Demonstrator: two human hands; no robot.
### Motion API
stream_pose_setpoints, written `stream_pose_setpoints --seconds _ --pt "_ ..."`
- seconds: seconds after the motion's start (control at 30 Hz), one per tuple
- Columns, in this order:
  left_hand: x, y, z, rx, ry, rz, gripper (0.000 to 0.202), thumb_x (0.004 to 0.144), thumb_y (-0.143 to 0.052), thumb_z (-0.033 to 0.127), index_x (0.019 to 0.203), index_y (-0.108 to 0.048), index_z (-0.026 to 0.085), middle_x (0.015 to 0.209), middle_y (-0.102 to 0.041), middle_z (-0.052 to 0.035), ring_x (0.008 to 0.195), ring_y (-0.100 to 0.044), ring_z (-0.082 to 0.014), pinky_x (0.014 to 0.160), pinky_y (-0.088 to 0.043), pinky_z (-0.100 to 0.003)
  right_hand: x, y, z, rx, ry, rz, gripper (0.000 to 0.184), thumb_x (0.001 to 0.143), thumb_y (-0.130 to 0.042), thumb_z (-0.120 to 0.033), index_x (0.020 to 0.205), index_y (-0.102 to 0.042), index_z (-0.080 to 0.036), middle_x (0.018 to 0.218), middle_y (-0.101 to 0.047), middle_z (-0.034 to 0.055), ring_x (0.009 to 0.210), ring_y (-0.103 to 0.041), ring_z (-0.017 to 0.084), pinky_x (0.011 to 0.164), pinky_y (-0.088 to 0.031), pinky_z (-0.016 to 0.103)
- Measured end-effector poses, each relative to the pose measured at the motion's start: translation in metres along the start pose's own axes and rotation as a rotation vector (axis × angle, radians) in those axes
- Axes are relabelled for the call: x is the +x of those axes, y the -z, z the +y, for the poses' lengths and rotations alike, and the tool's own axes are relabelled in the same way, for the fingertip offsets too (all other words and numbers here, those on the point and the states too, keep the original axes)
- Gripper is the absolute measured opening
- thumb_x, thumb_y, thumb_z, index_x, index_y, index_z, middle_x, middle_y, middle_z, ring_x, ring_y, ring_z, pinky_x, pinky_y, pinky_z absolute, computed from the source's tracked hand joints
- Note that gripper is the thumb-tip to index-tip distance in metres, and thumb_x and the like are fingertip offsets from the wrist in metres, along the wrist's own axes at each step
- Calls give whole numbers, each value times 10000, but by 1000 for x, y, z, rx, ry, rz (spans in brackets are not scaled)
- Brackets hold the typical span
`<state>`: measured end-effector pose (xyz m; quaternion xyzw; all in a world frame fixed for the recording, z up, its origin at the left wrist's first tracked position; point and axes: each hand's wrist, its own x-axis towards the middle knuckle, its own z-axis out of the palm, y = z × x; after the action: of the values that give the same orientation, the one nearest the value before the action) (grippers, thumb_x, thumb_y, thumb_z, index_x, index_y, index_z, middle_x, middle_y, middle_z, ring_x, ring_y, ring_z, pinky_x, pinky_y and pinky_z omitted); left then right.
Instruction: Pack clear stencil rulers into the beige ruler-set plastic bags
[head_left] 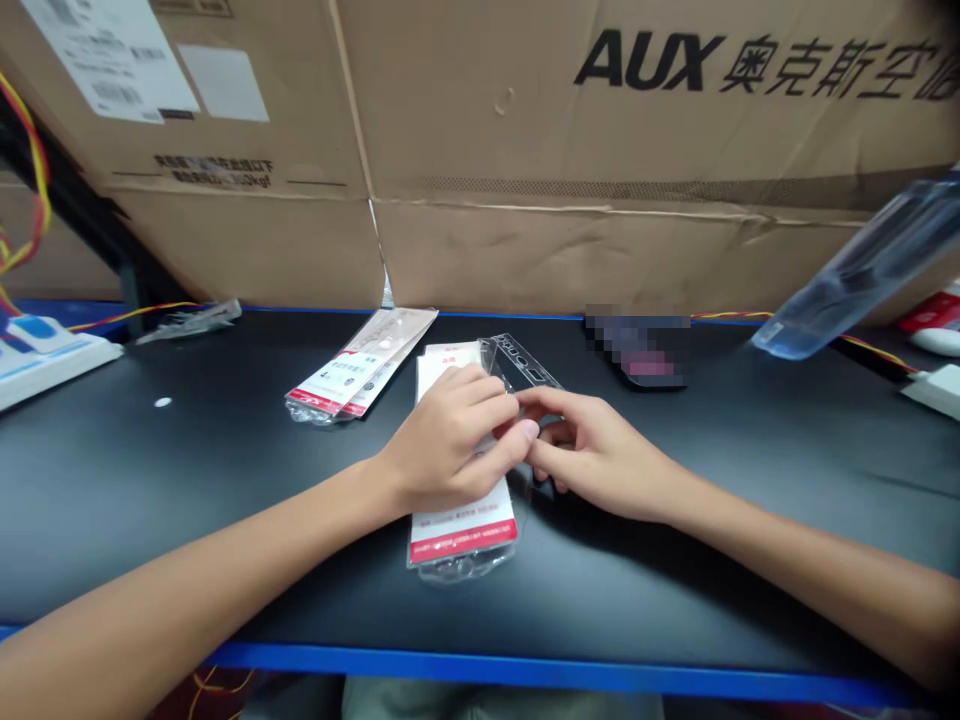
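A clear plastic packet (465, 540) with a white, red-banded card in it lies in front of me at the middle of the table. My left hand (457, 435) rests over the packet, fingers curled and the thumb reaching to its right edge. From the right, my right hand (600, 455) meets the left fingertips there, its thumb and fingers bent together. Whatever is between the right fingertips is hidden. Behind the hands, a black piece with white printed shapes (525, 362) shows partly. More red-and-white carded packets (352, 370) lie to the left, apart from both hands.
A large cardboard box (480, 250) stands along the back of the black table (225, 540). A phone-like dark object (645, 355), partly blurred, lies at the back. A clear plastic bottle (847, 280) leans at right. A power strip (56, 355) and wires are at left.
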<state>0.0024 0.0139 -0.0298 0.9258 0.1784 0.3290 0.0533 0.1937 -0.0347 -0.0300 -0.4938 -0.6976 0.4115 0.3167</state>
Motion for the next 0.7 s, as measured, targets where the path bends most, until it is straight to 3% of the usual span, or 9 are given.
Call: stream_pose_setpoints --seconds 0.17,0.3,0.47,0.57,0.7 --pt "0 2 8 -87 -75 -3 165 935 -526 249 781 -530 190 723 -551 -27 728 -447 -176 742 -423 -348 7 10 12 72 -33 159 470 871 -664 -379 1285 -478 -254 1266 -578 81 727 -669 134 617 -561 283" --pt "2 6 4 -135 -48 -13 101 904 -574 276 900 -559 177 869 -613 -53 800 -519 -184 774 -449 -346 13 18 15 165 -82 132 451 849 -689 -298 1254 -502 -234 1268 -594 91 734 -690 135 729 -588 326" --pt "0 15 -35 39 336 34 184 902 -538 286 1049 -562 179 1034 -621 -82 966 -561 -233 876 -445 -401 12 15 13 133 -70 114 320 866 -674 -301 1156 -572 -215 1224 -622 87 784 -693 156 678 -589 307" --pt "-6 17 -60 79 541 -90 279 887 -535 370 1081 -570 173 1093 -621 -104 1024 -558 -276 909 -433 -456 8 14 12 102 -81 71 343 860 -683 -289 1176 -571 -214 1182 -644 78 762 -677 147 674 -578 301" --pt "-9 14 -70 92 606 -117 301 897 -510 444 1008 -588 175 1083 -619 -107 1056 -537 -291 928 -420 -466 5 13 11 104 -34 14 389 831 -686 -205 1204 -575 -206 1116 -670 67 782 -646 138 740 -565 295"
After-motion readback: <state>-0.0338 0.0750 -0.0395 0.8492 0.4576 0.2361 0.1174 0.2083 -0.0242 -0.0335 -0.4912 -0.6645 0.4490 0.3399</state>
